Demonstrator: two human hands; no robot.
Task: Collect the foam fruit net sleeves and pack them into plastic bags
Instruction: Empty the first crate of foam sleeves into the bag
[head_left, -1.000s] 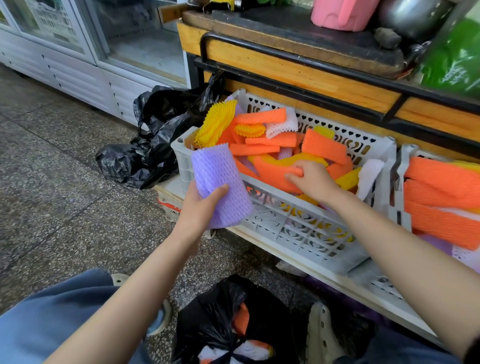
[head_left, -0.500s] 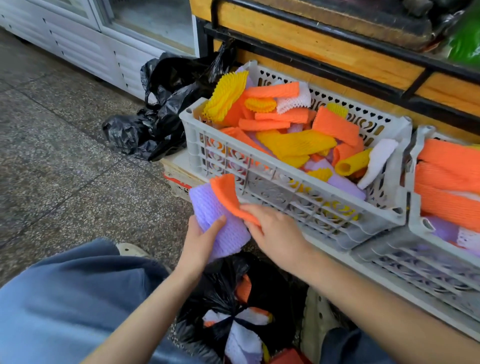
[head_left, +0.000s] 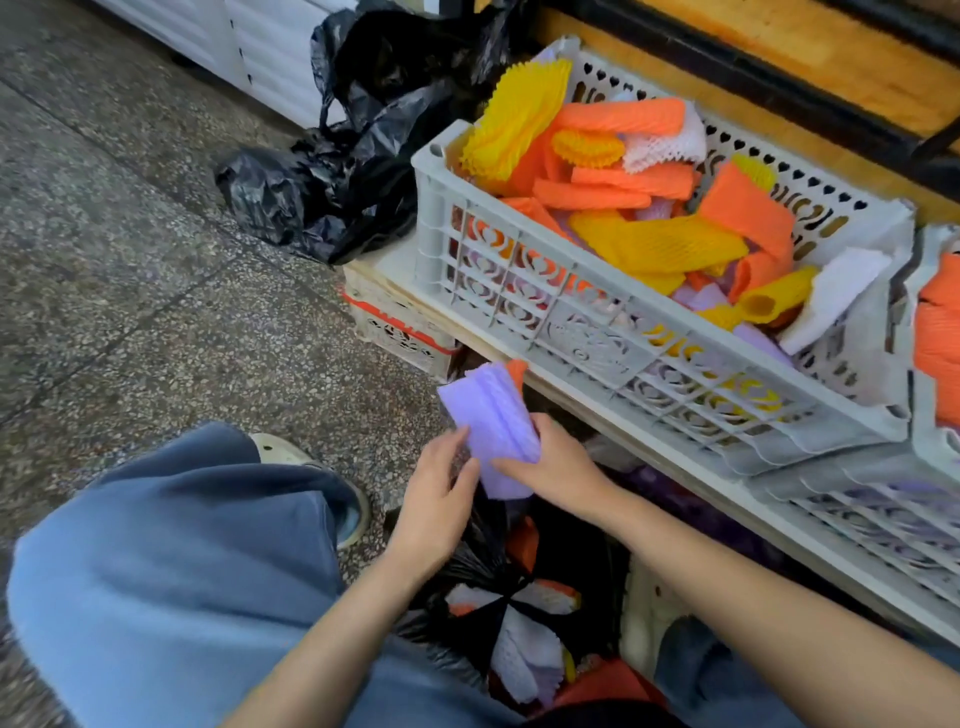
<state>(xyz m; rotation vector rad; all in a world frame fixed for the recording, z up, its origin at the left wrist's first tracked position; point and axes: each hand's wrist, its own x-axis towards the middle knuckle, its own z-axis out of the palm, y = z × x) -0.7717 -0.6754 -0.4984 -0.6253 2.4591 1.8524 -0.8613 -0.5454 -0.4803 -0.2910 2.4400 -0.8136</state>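
Observation:
Both hands hold a folded purple foam net sleeve (head_left: 493, 415) in front of the crate, with an orange sleeve (head_left: 517, 371) tucked behind it, only its tip showing. My left hand (head_left: 439, 499) touches the purple sleeve's left edge with its fingertips. My right hand (head_left: 556, 465) grips the bundle from the right. Directly below them an open black plastic bag (head_left: 483, 561) on the floor contains white, purple and orange sleeves. The grey plastic crate (head_left: 587, 332) behind is filled with several orange, yellow, white and purple sleeves.
A second grey crate (head_left: 935, 415) with orange sleeves sits at the right edge. Crumpled black bags (head_left: 332, 182) lie on the stone floor left of the crate. My knee in blue trousers (head_left: 171, 571) fills the lower left. A wooden counter (head_left: 779, 67) stands behind the crates.
The right hand took an orange sleeve from the crate and brought it against the purple one. Both hands have since lowered the bundle toward the bag, and the view has tilted down.

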